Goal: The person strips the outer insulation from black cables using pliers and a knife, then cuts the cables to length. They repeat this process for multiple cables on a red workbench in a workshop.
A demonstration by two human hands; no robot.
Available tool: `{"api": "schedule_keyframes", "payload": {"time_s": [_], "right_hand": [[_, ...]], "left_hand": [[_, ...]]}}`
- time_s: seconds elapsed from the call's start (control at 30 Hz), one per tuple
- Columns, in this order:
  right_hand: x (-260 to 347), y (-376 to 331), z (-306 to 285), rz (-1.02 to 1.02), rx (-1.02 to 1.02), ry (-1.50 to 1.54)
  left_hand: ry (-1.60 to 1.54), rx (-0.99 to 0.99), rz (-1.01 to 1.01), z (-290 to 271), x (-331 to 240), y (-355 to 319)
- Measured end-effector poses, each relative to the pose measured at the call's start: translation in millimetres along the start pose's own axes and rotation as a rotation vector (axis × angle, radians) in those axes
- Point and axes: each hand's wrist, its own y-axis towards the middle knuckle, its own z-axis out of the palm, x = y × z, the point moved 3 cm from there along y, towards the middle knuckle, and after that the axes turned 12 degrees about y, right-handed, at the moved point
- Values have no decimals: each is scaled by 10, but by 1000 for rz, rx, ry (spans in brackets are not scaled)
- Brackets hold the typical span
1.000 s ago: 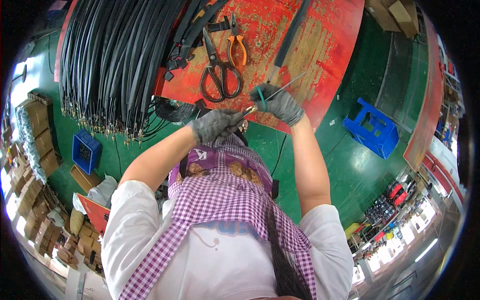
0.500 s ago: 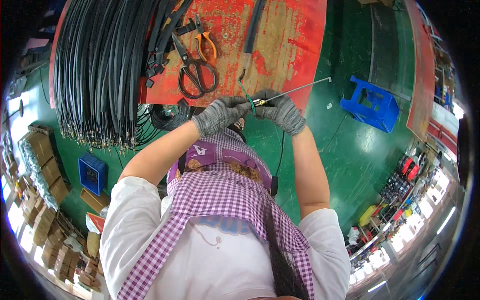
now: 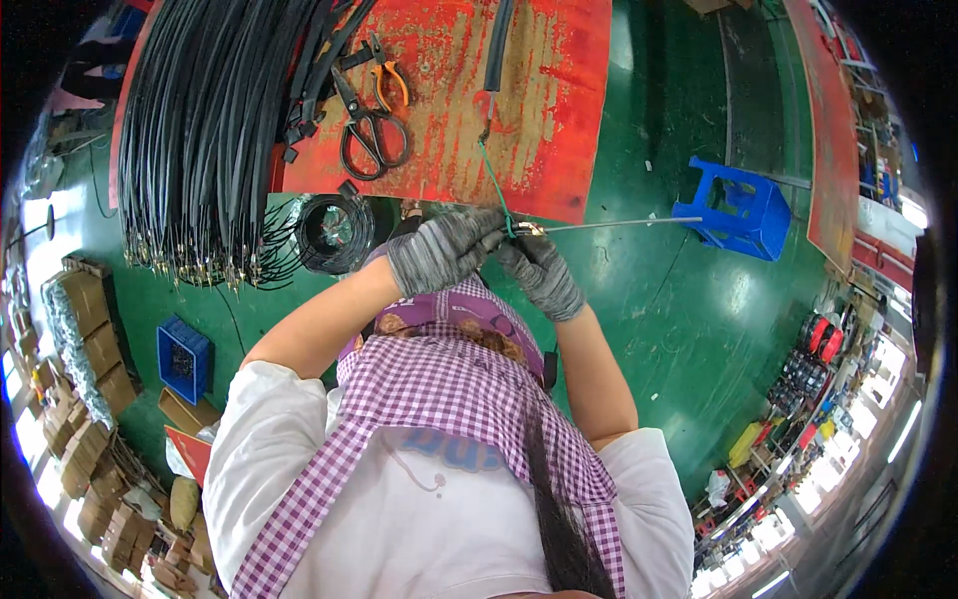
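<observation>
Centre of frame: left hand, fingers closed on 1 metal fitting beside green cord. Right hand just below, fingers curled; cannot tell whether gripping.

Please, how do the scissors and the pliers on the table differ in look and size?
The scissors have black handles, while the pliers have orange ones. The scissors' handles form closed loops; the pliers' handles are open at the end. The scissors are the larger tool, the pliers the smaller. Both lie on the worn red table.
</observation>
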Motion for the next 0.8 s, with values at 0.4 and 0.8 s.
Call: {"api": "schedule_keyframes", "payload": {"time_s": [0.4, 0.8], "right_hand": [[-378, -316, 73, -261, -130, 187], [-938, -598, -130, -224, -222, -189]], "left_hand": [[-372, 495, -189, 309, -126, -196], [-1347, -48, -765, 302, 2039, 1682]]}}
